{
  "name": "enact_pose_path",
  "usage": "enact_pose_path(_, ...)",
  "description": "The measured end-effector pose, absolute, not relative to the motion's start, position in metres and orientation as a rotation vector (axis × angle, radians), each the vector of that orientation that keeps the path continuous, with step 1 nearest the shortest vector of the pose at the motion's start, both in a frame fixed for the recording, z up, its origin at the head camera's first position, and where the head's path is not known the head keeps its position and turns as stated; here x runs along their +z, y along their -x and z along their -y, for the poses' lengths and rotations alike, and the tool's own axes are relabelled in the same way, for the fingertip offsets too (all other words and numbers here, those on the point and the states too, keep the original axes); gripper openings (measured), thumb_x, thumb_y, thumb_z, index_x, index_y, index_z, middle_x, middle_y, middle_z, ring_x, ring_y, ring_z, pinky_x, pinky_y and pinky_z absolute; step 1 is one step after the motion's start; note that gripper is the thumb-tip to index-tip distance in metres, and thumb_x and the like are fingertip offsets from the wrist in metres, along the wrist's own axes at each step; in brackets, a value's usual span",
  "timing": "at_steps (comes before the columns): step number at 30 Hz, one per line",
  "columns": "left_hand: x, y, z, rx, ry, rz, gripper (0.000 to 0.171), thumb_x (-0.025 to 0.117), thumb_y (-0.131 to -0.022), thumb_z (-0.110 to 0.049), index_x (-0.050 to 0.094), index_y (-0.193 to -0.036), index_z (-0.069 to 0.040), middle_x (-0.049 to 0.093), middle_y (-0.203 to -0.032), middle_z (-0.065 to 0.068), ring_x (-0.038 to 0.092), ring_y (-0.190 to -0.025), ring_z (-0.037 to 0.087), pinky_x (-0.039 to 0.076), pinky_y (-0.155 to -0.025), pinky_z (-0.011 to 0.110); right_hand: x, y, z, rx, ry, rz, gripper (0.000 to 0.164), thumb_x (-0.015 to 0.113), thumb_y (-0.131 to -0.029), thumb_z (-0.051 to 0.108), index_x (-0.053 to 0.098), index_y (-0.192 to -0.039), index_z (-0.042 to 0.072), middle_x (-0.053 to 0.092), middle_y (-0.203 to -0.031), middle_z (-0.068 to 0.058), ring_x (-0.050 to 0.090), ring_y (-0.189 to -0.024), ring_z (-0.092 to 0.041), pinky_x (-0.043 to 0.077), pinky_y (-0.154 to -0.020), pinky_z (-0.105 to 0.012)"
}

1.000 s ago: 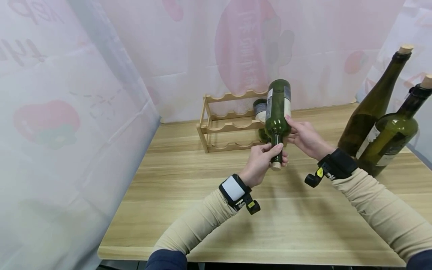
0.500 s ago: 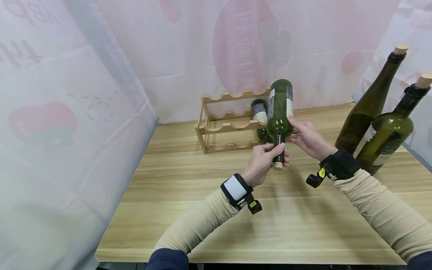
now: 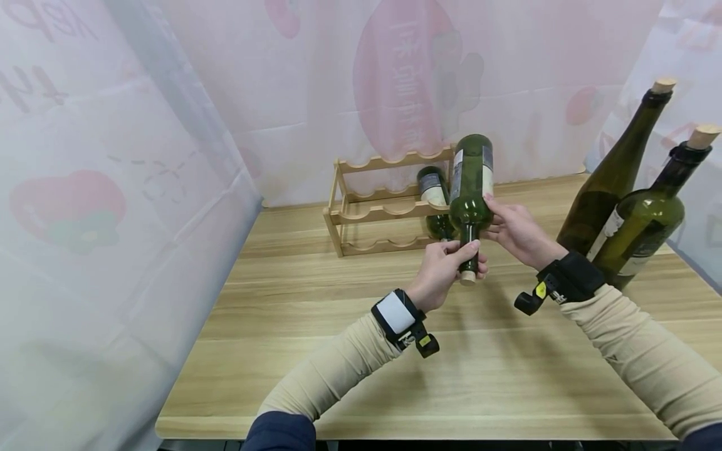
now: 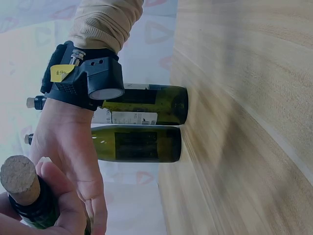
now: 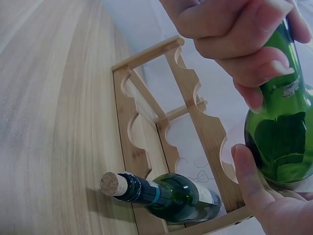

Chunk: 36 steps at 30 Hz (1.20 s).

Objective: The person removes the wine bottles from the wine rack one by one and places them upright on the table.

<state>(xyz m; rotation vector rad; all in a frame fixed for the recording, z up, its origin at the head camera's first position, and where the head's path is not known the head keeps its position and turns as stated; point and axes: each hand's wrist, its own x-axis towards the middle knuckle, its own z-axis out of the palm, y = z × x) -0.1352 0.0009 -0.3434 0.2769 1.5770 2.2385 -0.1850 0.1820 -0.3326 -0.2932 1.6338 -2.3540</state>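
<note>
A green wine bottle [image 3: 472, 175] is held neck-down and tilted over the right end of a wooden wine rack [image 3: 388, 213]. My left hand [image 3: 442, 269] grips its neck just above the cork [image 4: 20, 177]. With thumb and fingers, my right hand [image 3: 516, 230] holds the bottle near its shoulder; in the right wrist view this hand [image 5: 274, 203] shows below the glass. Another corked green wine bottle [image 5: 181, 196] lies in the rack's lower tier, neck toward the front. In the head view the held bottle and my left hand partly hide it.
Two tall corked bottles, a slender one [image 3: 606, 169] and a broader labelled one [image 3: 648, 216], stand upright at the right, near my right forearm. A printed cloth [image 3: 304, 94] hangs behind and along the sides of the wooden table [image 3: 271, 351].
The held bottle has shifted slightly right relative to the rack, showing a bit more of the bottle lying there. Both hands keep their hold, and the head view has panned slightly.
</note>
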Motion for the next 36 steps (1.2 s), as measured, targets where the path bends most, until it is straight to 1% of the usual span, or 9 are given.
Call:
enact_pose_path(3, -0.344, 0.135, -0.002, 2.232, -0.275, -1.569, 0.022, 0.059, -0.096, -0.016, 0.066, -0.102, 0.004, 0.066, -0.078, 0.008, 0.065, -0.065, 0.012, 0.057, -0.062, 0.023, -0.333, 0.184, -0.183, -2.334, 0.288, -1.663, 0.033, 0.047, -0.101, 0.033, 0.055, -0.117, 0.005, 0.071, -0.103, 0.0, 0.067, -0.098, -0.009, 0.053, -0.087, -0.024)
enact_pose_path(7, -0.344, 0.135, -0.003, 2.231, -0.274, -1.554, 0.021, 0.059, -0.096, -0.015, 0.065, -0.101, 0.004, 0.066, -0.079, 0.009, 0.065, -0.065, 0.012, 0.057, -0.062, 0.023, -0.332, 0.182, -0.185, -2.315, 0.269, -1.687, 0.049, 0.046, -0.101, 0.035, 0.038, -0.132, -0.003, 0.071, -0.103, 0.003, 0.066, -0.099, -0.007, 0.053, -0.086, -0.023)
enact_pose_path(10, -0.345, 0.135, -0.004, 2.232, -0.276, -1.547, 0.021, 0.059, -0.096, -0.015, 0.065, -0.101, 0.004, 0.066, -0.079, 0.009, 0.065, -0.065, 0.012, 0.057, -0.062, 0.023, -0.332, 0.181, -0.186, -2.315, 0.253, -1.683, 0.055, 0.046, -0.101, 0.035, 0.031, -0.136, -0.006, 0.071, -0.102, 0.003, 0.066, -0.099, -0.007, 0.053, -0.086, -0.023)
enact_pose_path(21, -0.345, 0.135, -0.01, 2.229, -0.284, -1.534, 0.02, 0.059, -0.096, -0.014, 0.065, -0.1, 0.005, 0.066, -0.078, 0.009, 0.065, -0.064, 0.012, 0.057, -0.062, 0.023, -0.331, 0.179, -0.192, -2.31, 0.262, -1.689, 0.063, 0.045, -0.101, 0.035, 0.024, -0.141, -0.008, 0.07, -0.103, 0.004, 0.065, -0.1, -0.006, 0.052, -0.087, -0.022)
enact_pose_path(31, -0.345, 0.134, -0.016, 2.227, -0.288, -1.534, 0.024, 0.058, -0.096, -0.011, 0.064, -0.104, 0.011, 0.066, -0.075, 0.009, 0.065, -0.062, 0.012, 0.057, -0.06, 0.023, -0.332, 0.176, -0.198, -2.313, 0.247, -1.691, 0.073, 0.044, -0.101, 0.036, 0.013, -0.147, -0.011, 0.069, -0.104, 0.005, 0.064, -0.101, -0.004, 0.051, -0.087, -0.022)
enact_pose_path(34, -0.346, 0.134, -0.018, 2.225, -0.291, -1.531, 0.024, 0.058, -0.096, -0.012, 0.065, -0.103, 0.011, 0.065, -0.076, 0.01, 0.065, -0.061, 0.013, 0.057, -0.061, 0.023, -0.333, 0.176, -0.199, -2.32, 0.238, -1.691, 0.072, 0.045, -0.101, 0.036, 0.014, -0.148, -0.01, 0.068, -0.106, 0.005, 0.064, -0.101, -0.005, 0.052, -0.087, -0.023)
enact_pose_path(36, -0.346, 0.133, -0.018, 2.223, -0.295, -1.531, 0.024, 0.058, -0.096, -0.012, 0.065, -0.103, 0.01, 0.065, -0.076, 0.01, 0.065, -0.061, 0.013, 0.057, -0.061, 0.023, -0.333, 0.175, -0.2, -2.325, 0.233, -1.692, 0.07, 0.046, -0.101, 0.036, 0.018, -0.147, -0.008, 0.067, -0.107, 0.004, 0.064, -0.101, -0.005, 0.052, -0.087, -0.023)
